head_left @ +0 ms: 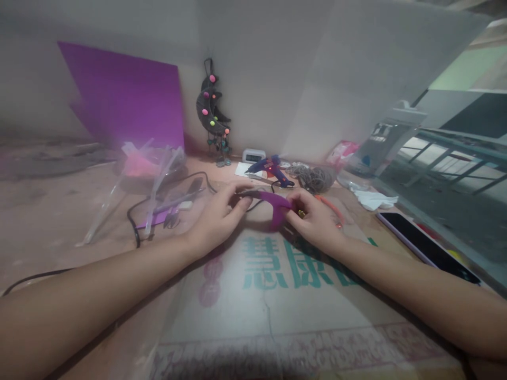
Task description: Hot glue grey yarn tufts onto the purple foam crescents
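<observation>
My left hand [229, 207] pinches the dark grey end of a thin cut-out piece [273, 203], purple over its right part, held just above a printed board. My right hand [312, 215] grips the purple end between thumb and fingers. The piece bends, with one purple flap hanging down between the hands; whether it is felt or foam I cannot tell. Just beyond the hands lies a blue hot glue gun [273, 170] with a small red light lit. Close to my right hand is an orange-handled tool [330, 206], partly hidden behind it.
Beneath lies the board with green characters [265, 264]. Left are clear glue sticks [158, 195], a plastic bag [138, 163], a black cord [132, 211] and a purple sheet [138, 100]. A moon ornament [209, 108], clock [253, 155], grey yarn [317, 177], tissue [374, 199] and phone [428, 245] surround the space.
</observation>
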Tool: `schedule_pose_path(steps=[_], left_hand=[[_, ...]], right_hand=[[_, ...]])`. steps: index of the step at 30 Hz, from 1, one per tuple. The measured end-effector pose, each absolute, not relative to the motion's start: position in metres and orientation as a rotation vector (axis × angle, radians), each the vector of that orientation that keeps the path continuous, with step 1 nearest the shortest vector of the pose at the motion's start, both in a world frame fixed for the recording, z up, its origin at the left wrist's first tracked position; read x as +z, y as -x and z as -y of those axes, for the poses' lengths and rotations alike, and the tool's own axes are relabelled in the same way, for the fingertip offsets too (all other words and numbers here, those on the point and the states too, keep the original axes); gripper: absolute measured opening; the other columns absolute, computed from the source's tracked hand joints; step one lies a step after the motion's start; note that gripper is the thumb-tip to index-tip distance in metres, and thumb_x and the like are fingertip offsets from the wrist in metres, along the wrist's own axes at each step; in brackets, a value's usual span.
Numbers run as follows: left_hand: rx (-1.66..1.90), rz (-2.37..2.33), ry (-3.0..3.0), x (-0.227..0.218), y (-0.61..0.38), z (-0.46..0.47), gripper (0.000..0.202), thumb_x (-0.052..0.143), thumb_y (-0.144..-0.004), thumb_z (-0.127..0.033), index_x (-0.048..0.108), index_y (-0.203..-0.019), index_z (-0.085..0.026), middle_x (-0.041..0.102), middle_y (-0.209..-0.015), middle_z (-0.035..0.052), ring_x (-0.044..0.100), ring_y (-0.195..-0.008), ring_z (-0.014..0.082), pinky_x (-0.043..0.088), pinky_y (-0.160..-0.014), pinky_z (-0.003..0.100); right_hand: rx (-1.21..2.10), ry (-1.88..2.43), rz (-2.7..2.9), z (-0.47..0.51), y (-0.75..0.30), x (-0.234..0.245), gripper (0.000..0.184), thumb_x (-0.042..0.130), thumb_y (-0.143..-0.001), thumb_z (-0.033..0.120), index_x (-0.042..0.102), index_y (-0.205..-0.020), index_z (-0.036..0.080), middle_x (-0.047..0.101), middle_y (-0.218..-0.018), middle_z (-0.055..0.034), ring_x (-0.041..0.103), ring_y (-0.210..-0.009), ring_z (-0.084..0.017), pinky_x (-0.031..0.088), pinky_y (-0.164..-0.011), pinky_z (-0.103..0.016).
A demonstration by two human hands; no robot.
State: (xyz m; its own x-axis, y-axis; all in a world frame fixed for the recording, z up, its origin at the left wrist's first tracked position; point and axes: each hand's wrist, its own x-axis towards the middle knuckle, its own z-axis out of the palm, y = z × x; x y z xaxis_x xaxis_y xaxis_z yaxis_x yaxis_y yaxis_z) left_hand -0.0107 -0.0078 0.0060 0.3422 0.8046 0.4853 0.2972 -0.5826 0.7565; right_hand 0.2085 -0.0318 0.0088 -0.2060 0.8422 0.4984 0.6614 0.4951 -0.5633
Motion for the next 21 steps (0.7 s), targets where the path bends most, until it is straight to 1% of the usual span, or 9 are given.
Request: schedule_pose_path(steps=[3,5,6,7,9,10,12,16,21], left_hand=[[1.190,-0.962,-1.947,0.004,0.012,0.008,0.045,0.045,-0.092,-0.039,0.042,-0.130,-0.017,0.058,-0.114,0.0099,0.057,-0.088,0.0162,0.046,-0.079,0.028],[1.163,-0.948,-1.879,0.003,0.012,0.007,0.045,0.039,-0.094,-0.044,0.042,-0.129,-0.017,0.061,-0.106,0.0091,0.057,-0.085,0.0158,0.045,-0.079,0.028],[1.142,-0.936,-1.846,0.004,0.013,0.006,0.044,0.036,-0.094,-0.046,0.046,-0.125,-0.016,0.062,-0.099,0.0077,0.058,-0.083,0.0155,0.045,-0.077,0.028],[1.118,-0.921,-1.812,0.004,0.013,0.006,0.043,0.035,-0.094,-0.048,0.051,-0.117,-0.016,0.063,-0.091,0.0060,0.057,-0.078,0.0153,0.046,-0.074,0.027],[1.052,-0.911,-1.772,0.007,0.012,0.005,0.043,0.034,-0.093,-0.050,0.059,-0.089,-0.015,0.060,-0.074,0.0030,0.056,-0.068,0.0146,0.045,-0.066,0.026],[1.014,-0.925,-1.766,0.009,0.012,0.005,0.045,0.034,-0.093,-0.049,0.057,-0.075,-0.015,0.057,-0.067,0.0023,0.054,-0.064,0.0142,0.044,-0.063,0.026],[0.944,-0.976,-1.770,0.013,0.012,0.005,0.047,0.034,-0.092,-0.046,0.054,-0.063,-0.016,0.054,-0.059,0.0012,0.051,-0.057,0.0135,0.042,-0.059,0.026],[0.888,-1.021,-1.820,0.016,0.013,0.005,0.043,0.040,-0.090,-0.040,0.052,-0.056,-0.017,0.053,-0.056,-0.0001,0.047,-0.053,0.0123,0.039,-0.054,0.025],[0.880,-0.998,-1.771,0.010,0.012,0.000,0.042,0.042,-0.089,-0.047,0.051,-0.061,-0.017,0.055,-0.058,-0.0001,0.050,-0.055,0.0122,0.037,-0.052,0.024]], right_hand=[[0.235,1.138,1.933,0.029,-0.211,0.007,0.013,0.054,-0.077,0.009,0.048,-0.078,0.021,0.052,-0.077,0.0009,0.051,-0.068,-0.013,0.041,-0.060,-0.025],[0.180,1.059,1.950,0.028,-0.214,0.007,0.015,0.053,-0.076,0.007,0.047,-0.079,0.022,0.051,-0.079,0.0000,0.051,-0.070,-0.014,0.042,-0.061,-0.026],[0.134,1.026,1.970,0.028,-0.216,0.008,0.016,0.052,-0.075,0.007,0.047,-0.079,0.022,0.051,-0.080,-0.0006,0.051,-0.072,-0.014,0.042,-0.062,-0.026],[0.080,0.995,2.001,0.028,-0.218,0.009,0.016,0.052,-0.075,0.007,0.048,-0.079,0.022,0.052,-0.080,-0.0013,0.051,-0.073,-0.015,0.043,-0.063,-0.027],[-0.039,0.962,2.088,0.029,-0.223,0.011,0.014,0.052,-0.076,0.009,0.050,-0.079,0.023,0.054,-0.080,-0.0025,0.053,-0.074,-0.016,0.043,-0.065,-0.029],[-0.102,0.974,2.139,0.029,-0.224,0.013,0.013,0.052,-0.077,0.010,0.052,-0.078,0.023,0.055,-0.080,-0.0028,0.053,-0.073,-0.016,0.043,-0.064,-0.029],[-0.220,1.040,2.223,0.029,-0.227,0.014,0.011,0.052,-0.079,0.013,0.054,-0.076,0.023,0.057,-0.077,-0.0033,0.053,-0.070,-0.017,0.041,-0.062,-0.029],[-0.292,1.072,2.252,0.025,-0.228,0.012,0.014,0.049,-0.079,0.011,0.055,-0.075,0.023,0.059,-0.074,-0.0033,0.054,-0.069,-0.017,0.040,-0.061,-0.029],[-0.277,1.028,2.223,0.019,-0.230,0.005,0.017,0.048,-0.077,0.005,0.053,-0.078,0.022,0.057,-0.076,-0.0023,0.054,-0.070,-0.016,0.042,-0.062,-0.027]])
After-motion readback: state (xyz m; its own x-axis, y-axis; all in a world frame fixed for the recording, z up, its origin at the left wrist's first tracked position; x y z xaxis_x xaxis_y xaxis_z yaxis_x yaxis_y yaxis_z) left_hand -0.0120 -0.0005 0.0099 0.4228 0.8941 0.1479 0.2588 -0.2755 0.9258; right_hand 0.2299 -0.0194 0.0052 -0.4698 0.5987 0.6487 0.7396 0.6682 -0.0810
